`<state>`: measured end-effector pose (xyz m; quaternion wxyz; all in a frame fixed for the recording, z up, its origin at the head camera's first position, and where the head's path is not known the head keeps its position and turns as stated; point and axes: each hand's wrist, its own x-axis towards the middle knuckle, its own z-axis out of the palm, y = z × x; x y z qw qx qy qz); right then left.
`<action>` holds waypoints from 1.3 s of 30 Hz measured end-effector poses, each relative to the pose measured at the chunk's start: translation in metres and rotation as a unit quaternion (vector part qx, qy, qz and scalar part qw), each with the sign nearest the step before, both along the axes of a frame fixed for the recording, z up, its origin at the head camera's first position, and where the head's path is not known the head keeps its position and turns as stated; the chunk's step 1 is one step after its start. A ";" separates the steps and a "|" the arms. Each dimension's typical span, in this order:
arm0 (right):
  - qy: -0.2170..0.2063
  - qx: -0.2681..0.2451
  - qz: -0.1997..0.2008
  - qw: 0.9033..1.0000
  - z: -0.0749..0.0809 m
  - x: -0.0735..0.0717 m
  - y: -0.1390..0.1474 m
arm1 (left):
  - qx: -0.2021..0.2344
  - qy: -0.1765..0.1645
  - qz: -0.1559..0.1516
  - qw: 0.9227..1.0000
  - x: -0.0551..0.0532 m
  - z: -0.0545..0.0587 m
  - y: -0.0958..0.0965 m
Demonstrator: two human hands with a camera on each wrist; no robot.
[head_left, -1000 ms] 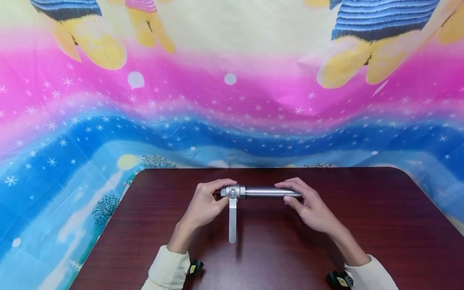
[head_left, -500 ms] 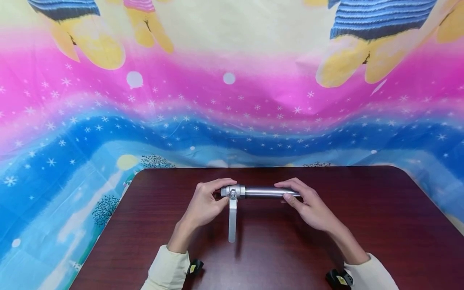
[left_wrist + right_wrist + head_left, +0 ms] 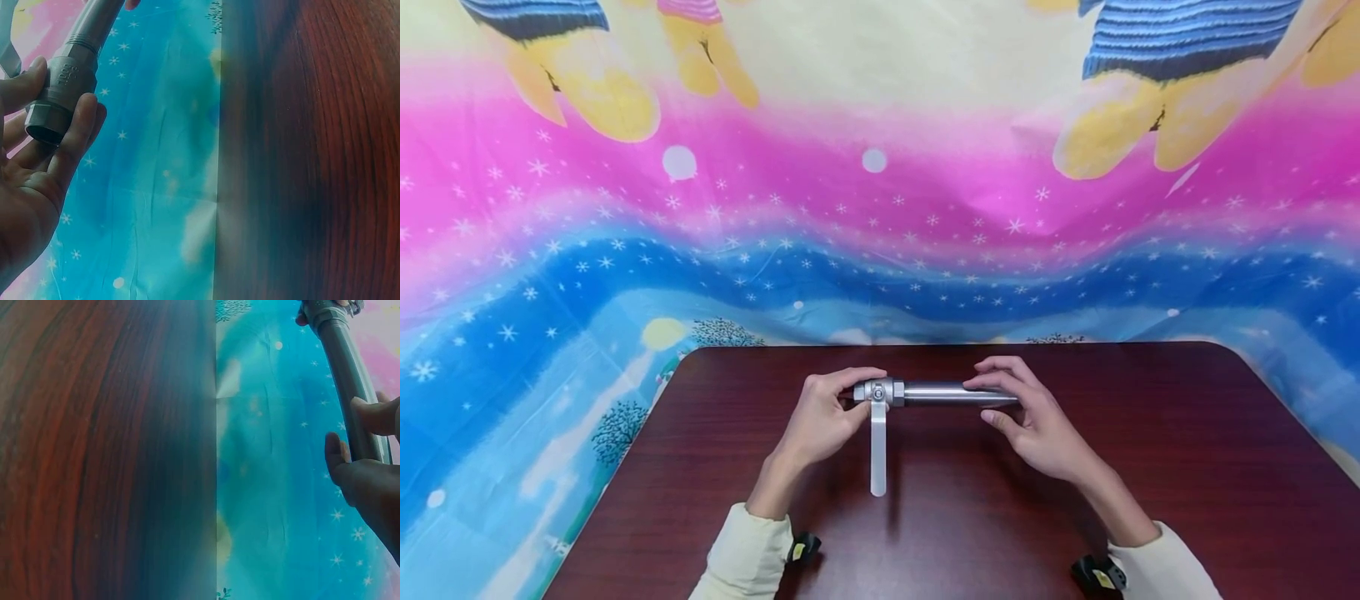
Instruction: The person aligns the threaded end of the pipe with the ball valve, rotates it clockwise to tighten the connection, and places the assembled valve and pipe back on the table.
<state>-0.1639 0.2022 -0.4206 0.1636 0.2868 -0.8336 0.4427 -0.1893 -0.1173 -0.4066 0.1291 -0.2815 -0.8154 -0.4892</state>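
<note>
The ball valve point(image 3: 880, 390) and the steel pipe point(image 3: 936, 393) joined to its right end were held in line above the bench point(image 3: 940, 517), well apart from its surface, the lever handle point(image 3: 878, 454) reaching toward the near side. The left wrist view showed fine ridges, probably threads point(image 3: 85, 44), where the pipe met the valve, so the work looked like turning one against the other; the direction could not be told.

To do this well, the left hand point(image 3: 820, 421), thumb and fingers pinching the valve body, needed to stay firm so that the lever handle did not swing round. The right hand point(image 3: 1048, 425) was better off rolling the pipe in short turns, keeping it level and straight with the valve, since a tilt could have bound the joint. Its fingers were spread loosely about the pipe's right end, one lying along the top and another raised clear; whether the thumb pressed the metal could not be told.

Against the earlier head frame, the right hand had loosened: a finger had lifted and the thumb had dropped toward the near side. Valve and pipe sat slightly farther left and far. Beyond the bench, the printed backdrop point(image 3: 850, 225) looked unchanged.
</note>
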 end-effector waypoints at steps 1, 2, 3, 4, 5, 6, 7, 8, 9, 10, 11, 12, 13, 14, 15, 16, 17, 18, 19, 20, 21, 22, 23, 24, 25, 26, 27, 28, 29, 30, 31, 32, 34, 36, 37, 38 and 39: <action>0.002 -0.001 0.000 1.000 0.000 0.000 0.000 | 0.000 -0.001 0.000 1.000 0.000 0.000 0.000; 0.003 -0.003 0.000 1.000 0.000 0.000 -0.001 | 0.001 -0.001 0.001 1.000 0.000 0.000 0.000; 0.003 -0.002 -0.002 1.000 0.000 0.000 -0.001 | 0.001 -0.002 0.001 1.000 0.000 0.000 0.000; 0.002 -0.001 -0.005 1.000 0.000 0.000 -0.001 | 0.001 -0.003 0.001 1.000 0.000 0.001 -0.001; 0.001 0.000 -0.008 1.000 0.000 0.001 -0.001 | 0.001 -0.003 0.002 1.000 0.000 0.001 -0.001; -0.002 0.001 -0.011 1.000 0.000 0.001 -0.001 | 0.000 -0.003 0.003 1.000 0.000 0.001 -0.001; -0.003 0.004 -0.014 1.000 0.000 0.002 -0.001 | -0.001 -0.003 0.003 1.000 0.000 0.001 -0.001; -0.005 0.006 -0.017 1.000 0.001 0.002 -0.001 | -0.001 -0.003 0.004 1.000 0.000 0.001 -0.001; -0.007 0.008 -0.019 1.000 0.001 0.002 -0.001 | -0.002 -0.003 0.005 1.000 0.001 0.001 -0.001; -0.009 0.009 -0.020 1.000 0.001 0.003 -0.001 | -0.003 -0.002 0.005 1.000 0.001 0.001 -0.001; -0.011 0.010 -0.021 1.000 0.001 0.003 -0.001 | -0.003 -0.002 0.006 1.000 0.000 0.001 -0.001; -0.012 0.012 -0.023 1.000 0.002 0.003 -0.001 | -0.003 -0.002 0.005 1.000 0.000 0.001 0.000; -0.014 0.013 -0.024 1.000 0.002 0.004 -0.001 | -0.003 -0.002 0.005 1.000 0.000 0.001 0.000; -0.017 0.014 -0.025 0.999 0.002 0.004 -0.001 | -0.003 -0.001 0.005 1.000 0.000 0.001 0.000; -0.019 0.014 -0.025 0.999 0.003 0.004 -0.001 | -0.003 -0.001 0.004 1.000 0.000 0.001 0.000; -0.021 0.015 -0.026 0.999 0.003 0.004 -0.001 | -0.002 0.001 0.004 1.000 0.000 0.001 0.000; -0.022 0.015 -0.027 0.999 0.003 0.004 -0.001 | -0.002 0.002 0.004 1.000 0.000 0.001 0.000; -0.022 0.014 -0.027 0.999 0.003 0.005 -0.001 | -0.002 0.005 0.004 1.000 0.000 0.002 0.000; -0.024 0.014 -0.027 0.999 0.003 0.004 -0.001 | -0.001 0.007 0.003 1.000 0.000 0.002 0.000; -0.025 0.014 -0.027 0.999 0.004 0.004 -0.002 | -0.001 0.009 0.003 1.000 0.000 0.002 0.000; -0.026 0.014 -0.027 0.999 0.004 0.004 -0.002 | 0.000 0.011 0.003 1.000 0.000 0.002 0.000; -0.025 0.014 -0.026 0.999 0.004 0.004 -0.002 | 0.000 0.013 0.003 1.000 0.000 0.002 -0.001; -0.025 0.014 -0.025 0.999 0.004 0.004 -0.001 | 0.000 0.014 0.003 1.000 0.000 0.002 -0.001; -0.026 0.013 -0.022 0.999 0.005 0.004 -0.001 | 0.000 0.015 0.003 1.000 0.000 0.002 -0.001; -0.029 0.011 -0.019 0.999 0.005 0.004 -0.001 | 0.000 0.016 0.003 1.000 0.000 0.002 -0.001; -0.031 0.009 -0.015 0.999 0.006 0.004 -0.001 | -0.001 0.017 0.003 1.000 0.000 0.002 -0.001; -0.033 0.006 -0.011 0.999 0.006 0.003 -0.001 | -0.001 0.018 0.004 1.000 0.000 0.002 -0.001; -0.036 0.005 -0.007 0.999 0.006 0.003 -0.001 | -0.002 0.019 0.004 1.000 0.000 0.002 -0.002; -0.039 0.003 -0.003 0.999 0.006 0.003 -0.001 | -0.002 0.020 0.003 1.000 0.000 0.002 -0.002; -0.043 0.001 0.000 0.999 0.006 0.003 -0.001 | -0.001 0.021 0.003 1.000 0.000 0.003 -0.002; -0.047 0.000 0.003 0.999 0.006 0.003 0.000 | -0.001 0.022 0.002 1.000 0.000 0.003 -0.002; -0.050 0.001 0.004 0.999 0.007 0.003 0.000 | 0.000 0.022 0.002 1.000 0.000 0.003 -0.002; -0.054 0.004 0.005 0.999 0.006 0.003 0.001 | 0.000 0.023 0.000 1.000 0.000 0.003 -0.002; -0.060 0.006 0.004 0.998 0.006 0.003 0.001 | 0.000 0.023 -0.002 1.000 0.000 0.003 -0.001; -0.062 0.008 0.002 0.998 0.006 0.003 0.001 | -0.001 0.024 -0.002 1.000 0.000 0.003 -0.001; -0.061 0.013 -0.003 0.998 0.005 0.003 0.000 | -0.001 0.024 -0.003 1.000 0.000 0.003 -0.001; -0.058 0.019 -0.009 0.998 0.005 0.003 0.000 | -0.003 0.024 -0.004 1.000 0.000 0.003 -0.001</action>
